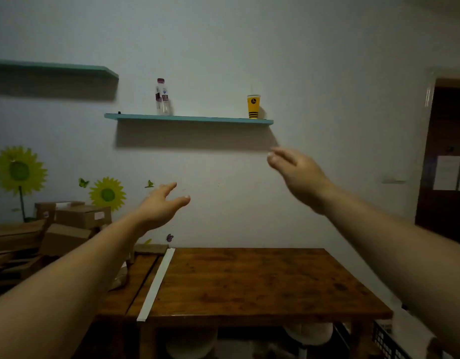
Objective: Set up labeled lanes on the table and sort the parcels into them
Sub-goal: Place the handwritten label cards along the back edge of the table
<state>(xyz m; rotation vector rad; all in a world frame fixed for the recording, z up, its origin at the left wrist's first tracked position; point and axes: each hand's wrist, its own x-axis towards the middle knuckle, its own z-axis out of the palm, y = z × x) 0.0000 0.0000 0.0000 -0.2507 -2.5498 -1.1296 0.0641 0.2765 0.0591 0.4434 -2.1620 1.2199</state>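
Both hands are up in the air in front of the wall, holding nothing. Left hand [160, 206] has its fingers spread and relaxed, right hand [296, 174] sits higher with loose fingers pointing left, just under the teal shelf [190, 119].

Down on the wooden table [249, 281] a long white strip [156, 283] runs from the back edge to the front edge, flat and slightly diagonal, splitting off a narrow part on the left. It looks like tape or a thin batten, hard to say in this dim light.

Cardboard parcels [81, 216] are piled off to the left against the wall, plain brown boxes, one with a pale label on it, well apart from the strip.

On the shelf stand a water bottle [162, 97] and a yellow cup [253, 106].
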